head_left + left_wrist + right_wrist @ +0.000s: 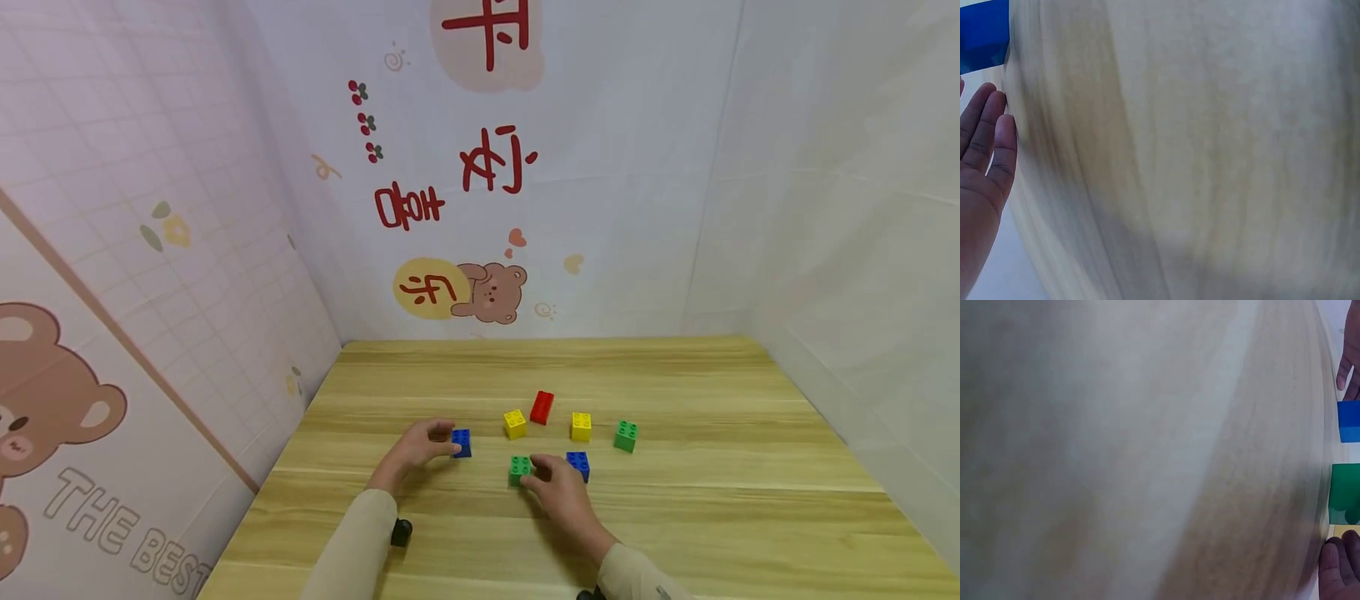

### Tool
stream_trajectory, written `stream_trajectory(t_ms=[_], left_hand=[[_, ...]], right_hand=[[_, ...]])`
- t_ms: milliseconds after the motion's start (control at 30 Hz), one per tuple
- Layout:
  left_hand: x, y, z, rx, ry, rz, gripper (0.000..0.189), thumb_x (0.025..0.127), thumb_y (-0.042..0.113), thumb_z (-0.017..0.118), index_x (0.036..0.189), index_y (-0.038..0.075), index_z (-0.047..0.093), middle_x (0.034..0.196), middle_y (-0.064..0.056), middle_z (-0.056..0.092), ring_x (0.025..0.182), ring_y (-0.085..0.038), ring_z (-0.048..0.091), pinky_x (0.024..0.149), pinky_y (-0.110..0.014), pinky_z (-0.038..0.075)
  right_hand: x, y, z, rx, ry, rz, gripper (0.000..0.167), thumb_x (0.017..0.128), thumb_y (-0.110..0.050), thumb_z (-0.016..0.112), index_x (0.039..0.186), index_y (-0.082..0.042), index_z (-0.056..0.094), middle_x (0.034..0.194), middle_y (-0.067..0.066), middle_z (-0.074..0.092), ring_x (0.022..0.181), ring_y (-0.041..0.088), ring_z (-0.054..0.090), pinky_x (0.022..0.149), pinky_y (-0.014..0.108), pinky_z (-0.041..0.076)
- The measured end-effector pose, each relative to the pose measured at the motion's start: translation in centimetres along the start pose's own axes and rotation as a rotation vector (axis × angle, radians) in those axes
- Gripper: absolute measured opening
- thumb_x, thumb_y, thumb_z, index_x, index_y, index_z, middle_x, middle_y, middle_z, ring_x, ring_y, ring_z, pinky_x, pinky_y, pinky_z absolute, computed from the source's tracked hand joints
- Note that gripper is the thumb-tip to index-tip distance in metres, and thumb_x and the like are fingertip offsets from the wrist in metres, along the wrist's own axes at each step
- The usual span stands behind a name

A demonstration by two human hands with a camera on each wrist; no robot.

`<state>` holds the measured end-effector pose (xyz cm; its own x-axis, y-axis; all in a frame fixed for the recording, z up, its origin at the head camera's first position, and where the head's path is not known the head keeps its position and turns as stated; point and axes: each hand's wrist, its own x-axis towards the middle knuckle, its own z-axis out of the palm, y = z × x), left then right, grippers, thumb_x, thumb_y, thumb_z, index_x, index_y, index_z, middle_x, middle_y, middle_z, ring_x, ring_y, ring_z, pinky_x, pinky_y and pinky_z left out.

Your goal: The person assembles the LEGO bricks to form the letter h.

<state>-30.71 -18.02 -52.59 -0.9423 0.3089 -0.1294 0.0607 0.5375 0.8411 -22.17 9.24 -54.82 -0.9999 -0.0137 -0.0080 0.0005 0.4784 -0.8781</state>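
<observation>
On the left side of the table, my left hand point(422, 443) is beside a blue toy brick point(462, 443), its thumb tip overlapping the brick's near edge. In the left wrist view, loosely extended fingers point(1002, 147) lie just below that blue brick. My right hand point(562, 492) is at the right edge of a green brick point(521, 471), thumb and index spread; whether they touch it I cannot tell. The right wrist view shows fingertips point(1331, 556) just under the green brick. Behind the right hand sits another blue brick point(579, 462), partly hidden.
Farther back are a yellow brick point(514, 424), a red brick point(542, 407) and a second yellow brick point(581, 427). Another green brick point(626, 436) stands to the right. The wooden table point(712, 500) meets a printed cloth wall point(622, 208) at the back.
</observation>
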Motion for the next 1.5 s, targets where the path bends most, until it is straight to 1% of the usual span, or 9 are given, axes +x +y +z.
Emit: stream_trajectory(t_ms=[300, 600, 767, 900, 1000, 1167, 1267, 1433, 1500], left_hand=[[0.0, -0.3, 0.1, -0.01, 0.009, 0.002, 0.044, 0.09, 0.021, 0.076, 0.127, 0.002, 0.064, 0.12, -0.009, 0.065, 0.114, -0.031, 0.058, 0.1, -0.053, 0.043], [0.3, -0.2, 0.4, -0.002, 0.021, 0.011, 0.038, 0.091, 0.019, 0.075, 0.124, 0.002, 0.066, 0.113, -0.007, 0.067, 0.109, -0.028, 0.061, 0.098, -0.051, 0.045], [0.4, 0.1, 0.5, 0.022, 0.038, 0.004, 0.037, 0.091, 0.02, 0.074, 0.123, 0.002, 0.067, 0.112, -0.007, 0.067, 0.108, -0.027, 0.061, 0.097, -0.051, 0.045], [0.5, 0.5, 0.5, 0.033, 0.045, -0.005, 0.037, 0.092, 0.024, 0.073, 0.123, 0.005, 0.067, 0.112, -0.006, 0.067, 0.11, -0.028, 0.06, 0.098, -0.052, 0.044], [0.6, 0.8, 0.4, 0.03, 0.034, 0.01, 0.041, 0.092, 0.029, 0.073, 0.125, 0.006, 0.066, 0.115, -0.006, 0.067, 0.112, -0.029, 0.06, 0.098, -0.053, 0.044], [0.7, 1.5, 0.4, 0.0, 0.018, 0.01, 0.044, 0.091, 0.036, 0.073, 0.126, 0.009, 0.066, 0.116, -0.004, 0.067, 0.112, -0.026, 0.06, 0.098, -0.052, 0.045], [0.7, 2.2, 0.5, -0.025, 0.013, 0.012, 0.041, 0.092, 0.035, 0.072, 0.125, 0.011, 0.067, 0.115, -0.003, 0.067, 0.11, -0.023, 0.061, 0.098, -0.051, 0.046], [0.7, 3.0, 0.7, -0.033, 0.014, 0.046, 0.039, 0.092, 0.033, 0.072, 0.123, 0.011, 0.067, 0.114, -0.002, 0.068, 0.108, -0.022, 0.062, 0.097, -0.048, 0.047], [0.8, 3.2, 0.8, -0.029, 0.016, 0.056, 0.039, 0.092, 0.034, 0.073, 0.123, 0.011, 0.067, 0.113, -0.002, 0.068, 0.108, -0.022, 0.062, 0.096, -0.048, 0.047]], right_hand=[[0.8, -0.2, 0.4, -0.031, -0.006, -0.069, 0.043, 0.089, -0.014, 0.075, 0.129, -0.001, 0.063, 0.118, 0.011, 0.067, 0.107, 0.028, 0.063, 0.092, 0.048, 0.051], [2.0, -0.3, 0.9, -0.024, -0.011, -0.062, 0.044, 0.089, -0.016, 0.075, 0.13, -0.003, 0.064, 0.117, 0.011, 0.068, 0.106, 0.027, 0.063, 0.092, 0.047, 0.051], [2.2, -0.4, 0.9, -0.029, -0.013, -0.086, 0.043, 0.089, -0.016, 0.075, 0.128, -0.002, 0.065, 0.115, 0.012, 0.068, 0.104, 0.028, 0.065, 0.089, 0.047, 0.052], [2.3, -0.4, 1.0, -0.02, -0.018, -0.089, 0.042, 0.09, -0.016, 0.075, 0.128, -0.001, 0.065, 0.115, 0.013, 0.069, 0.104, 0.028, 0.065, 0.088, 0.046, 0.053], [2.4, -0.4, 1.0, -0.024, -0.015, -0.095, 0.042, 0.09, -0.016, 0.075, 0.127, -0.001, 0.065, 0.114, 0.013, 0.069, 0.103, 0.029, 0.065, 0.087, 0.046, 0.053], [2.7, -0.5, 1.3, -0.038, -0.016, -0.085, 0.042, 0.089, -0.017, 0.075, 0.127, -0.003, 0.066, 0.113, 0.013, 0.069, 0.102, 0.028, 0.066, 0.086, 0.046, 0.054], [2.8, -0.6, 1.3, -0.035, -0.021, -0.064, 0.043, 0.089, -0.018, 0.076, 0.128, -0.003, 0.065, 0.114, 0.013, 0.069, 0.102, 0.028, 0.066, 0.087, 0.046, 0.054], [2.9, -0.7, 1.3, -0.033, -0.029, -0.041, 0.045, 0.089, -0.017, 0.076, 0.13, -0.002, 0.064, 0.116, 0.013, 0.069, 0.104, 0.029, 0.065, 0.088, 0.046, 0.053], [3.0, -0.7, 1.3, -0.036, -0.03, -0.05, 0.046, 0.089, -0.017, 0.076, 0.13, -0.001, 0.064, 0.115, 0.014, 0.069, 0.103, 0.03, 0.066, 0.088, 0.047, 0.053]])
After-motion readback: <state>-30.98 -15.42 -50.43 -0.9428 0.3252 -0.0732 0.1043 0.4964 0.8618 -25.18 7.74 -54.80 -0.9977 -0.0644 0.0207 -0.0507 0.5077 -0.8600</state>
